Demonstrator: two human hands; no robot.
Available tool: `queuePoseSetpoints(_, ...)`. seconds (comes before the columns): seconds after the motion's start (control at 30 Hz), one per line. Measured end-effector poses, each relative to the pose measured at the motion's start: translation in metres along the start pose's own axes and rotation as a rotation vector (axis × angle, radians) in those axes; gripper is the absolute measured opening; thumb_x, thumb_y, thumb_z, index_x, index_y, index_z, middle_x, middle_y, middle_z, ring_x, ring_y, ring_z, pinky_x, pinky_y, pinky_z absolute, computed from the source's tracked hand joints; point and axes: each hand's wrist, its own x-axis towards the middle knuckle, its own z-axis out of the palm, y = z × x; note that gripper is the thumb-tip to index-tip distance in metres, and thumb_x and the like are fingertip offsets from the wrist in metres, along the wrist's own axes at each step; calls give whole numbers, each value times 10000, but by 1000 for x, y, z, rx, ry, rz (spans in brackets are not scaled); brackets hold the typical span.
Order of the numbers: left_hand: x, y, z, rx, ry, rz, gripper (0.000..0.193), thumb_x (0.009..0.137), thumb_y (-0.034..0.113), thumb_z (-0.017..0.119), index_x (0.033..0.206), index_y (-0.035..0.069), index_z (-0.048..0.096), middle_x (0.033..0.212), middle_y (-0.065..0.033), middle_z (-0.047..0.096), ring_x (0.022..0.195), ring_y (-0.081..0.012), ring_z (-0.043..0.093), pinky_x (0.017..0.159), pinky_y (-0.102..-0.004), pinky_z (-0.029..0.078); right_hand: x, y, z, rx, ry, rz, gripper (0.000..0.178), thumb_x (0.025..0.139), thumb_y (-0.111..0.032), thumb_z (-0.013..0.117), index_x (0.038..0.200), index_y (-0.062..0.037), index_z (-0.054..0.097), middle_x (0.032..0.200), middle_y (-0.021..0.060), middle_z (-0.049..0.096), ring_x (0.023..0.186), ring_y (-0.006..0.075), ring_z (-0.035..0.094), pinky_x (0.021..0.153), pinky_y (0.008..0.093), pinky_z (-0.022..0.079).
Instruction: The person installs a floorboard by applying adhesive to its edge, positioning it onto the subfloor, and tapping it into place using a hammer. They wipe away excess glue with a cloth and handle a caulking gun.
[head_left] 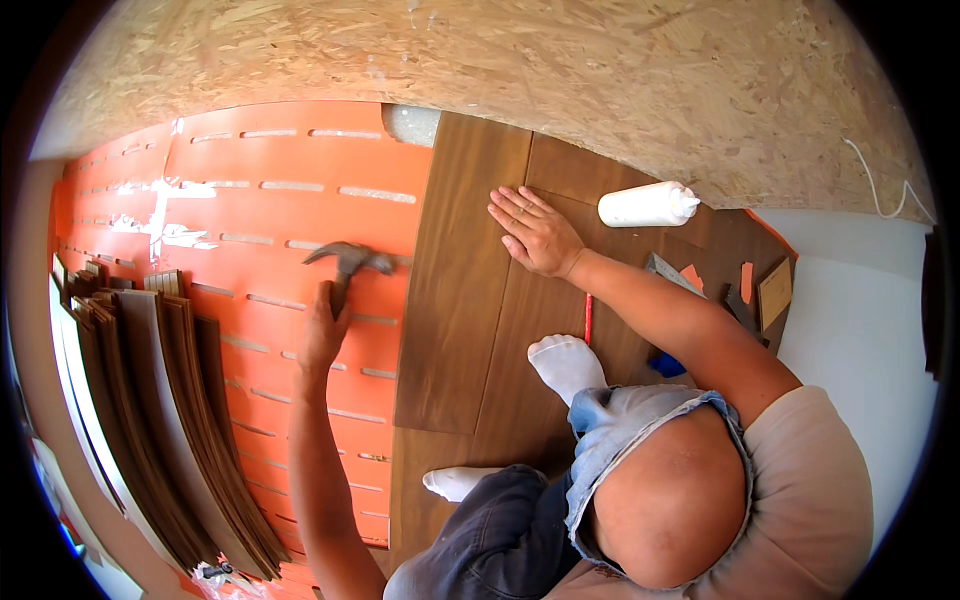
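Note:
My left hand (322, 332) is wrapped round the handle of a claw hammer (350, 260), which is over the orange underlay (268, 220) just left of the laid planks. The hammer's head does not touch the plank edge. My right hand (538, 236) lies flat, fingers spread, on the brown wood floorboards (462, 260), across a seam between two boards. To the right of that hand a white squeeze bottle (648, 204) lies on its side. Partly beneath my right forearm, a red pencil-like stick (588, 318) rests on the boards.
A chipboard wall (560, 70) bounds the far side. Stacked loose planks (165, 400) lie at the left on the underlay. Near the right wall are a metal square (672, 272), wood offcuts (774, 292) and a blue object (667, 364). My socked feet (566, 362) are on the boards.

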Motion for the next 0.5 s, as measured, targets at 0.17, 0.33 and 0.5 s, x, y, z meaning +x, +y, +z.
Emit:
queuePoseSetpoints(0.17, 15, 2, 24, 17, 100, 26, 278, 1003, 154, 612, 1205, 6, 490, 993, -283, 663, 892, -528, 625, 726, -580, 496, 4, -2, -2, -21, 11, -19, 474, 994, -194, 590, 1417, 21, 599, 1539, 162, 546, 1468, 300, 472, 1251, 470, 346)
queuePoseSetpoints(0.33, 16, 1, 13, 39, -27, 17, 298, 996, 151, 611, 1242, 36, 487, 1024, -281, 670, 938, -521, 642, 743, -574, 509, -1, 2, 1, -3, 6, -4, 470, 985, -180, 591, 1407, 27, 603, 1529, 167, 553, 1461, 307, 479, 1252, 472, 348)
queuePoseSetpoints(0.5, 19, 7, 31, 60, 151, -170, 422, 1022, 153, 565, 1394, -13, 453, 1076, -302, 678, 956, -512, 652, 773, -575, 530, 5, -2, -1, -12, 24, -20, 468, 978, -177, 596, 1398, 27, 610, 1525, 164, 558, 1454, 306, 489, 1249, 473, 356)
